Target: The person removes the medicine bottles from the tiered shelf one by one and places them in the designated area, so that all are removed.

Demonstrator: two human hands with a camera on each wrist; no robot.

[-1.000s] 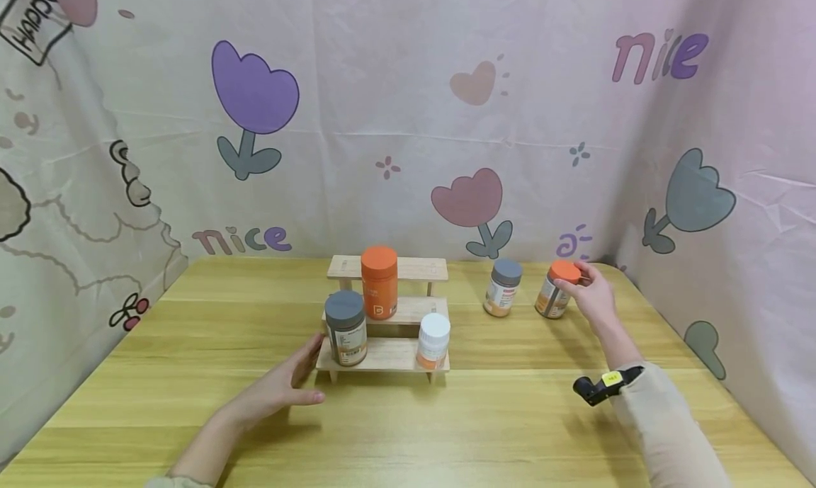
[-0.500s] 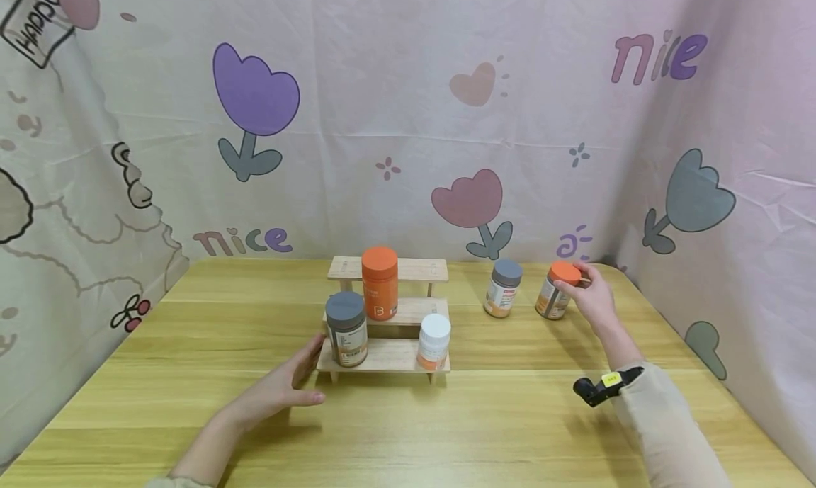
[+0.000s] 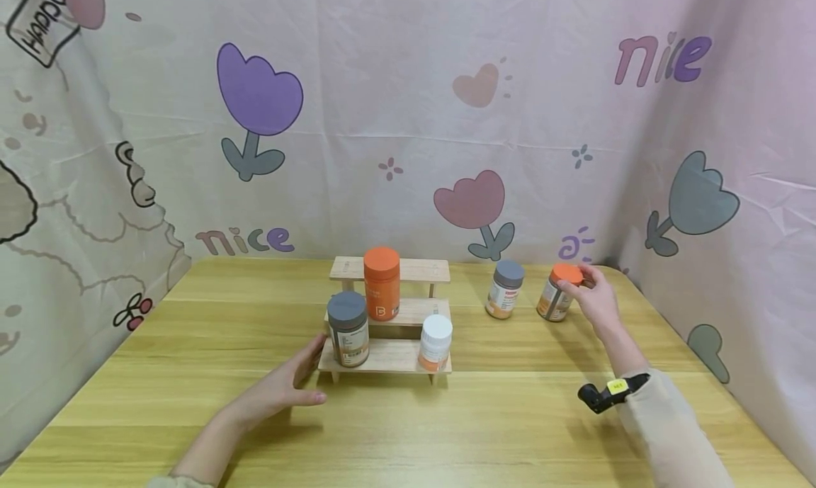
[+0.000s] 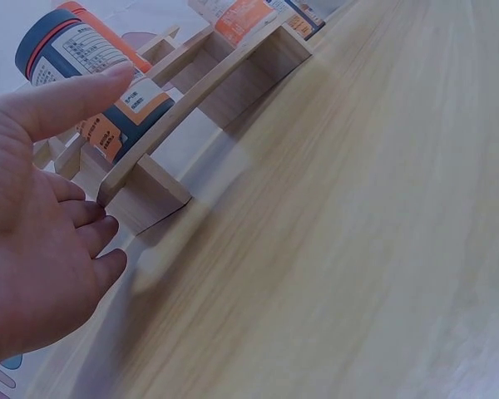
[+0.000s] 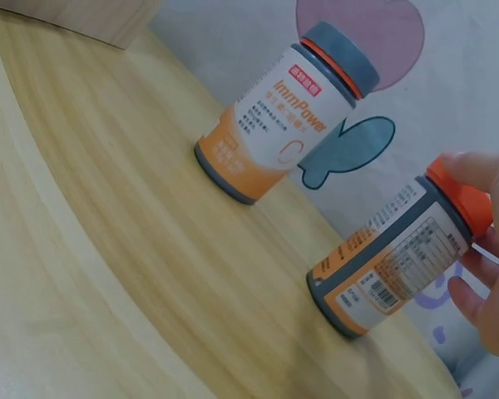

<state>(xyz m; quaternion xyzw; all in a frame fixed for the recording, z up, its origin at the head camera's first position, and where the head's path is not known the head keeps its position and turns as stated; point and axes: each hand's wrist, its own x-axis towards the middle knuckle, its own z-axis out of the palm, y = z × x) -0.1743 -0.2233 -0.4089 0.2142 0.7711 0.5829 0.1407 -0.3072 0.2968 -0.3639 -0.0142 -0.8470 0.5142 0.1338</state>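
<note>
At the right, my right hand (image 3: 601, 305) grips the orange cap of a grey pill bottle (image 3: 553, 300) between thumb and fingers. The bottle stands on the table, and its barcode side shows in the right wrist view. My left hand (image 3: 274, 391) reaches to the left end of a small three-tier wooden rack (image 3: 392, 356). Its thumb is held away, and in the left wrist view the fingertips touch or almost touch the rack's end. On the lowest tier are a grey-capped bottle (image 3: 348, 330) and a white-capped bottle (image 3: 436, 343). An orange bottle (image 3: 382, 290) stands on the middle tier.
Another grey-capped bottle (image 3: 505, 290) stands on the wooden table (image 3: 484, 431), between the rack and the orange-capped one. A printed cloth (image 3: 376, 84) hangs behind the table and along both sides. A black wrist camera (image 3: 612, 393) sits on the right forearm.
</note>
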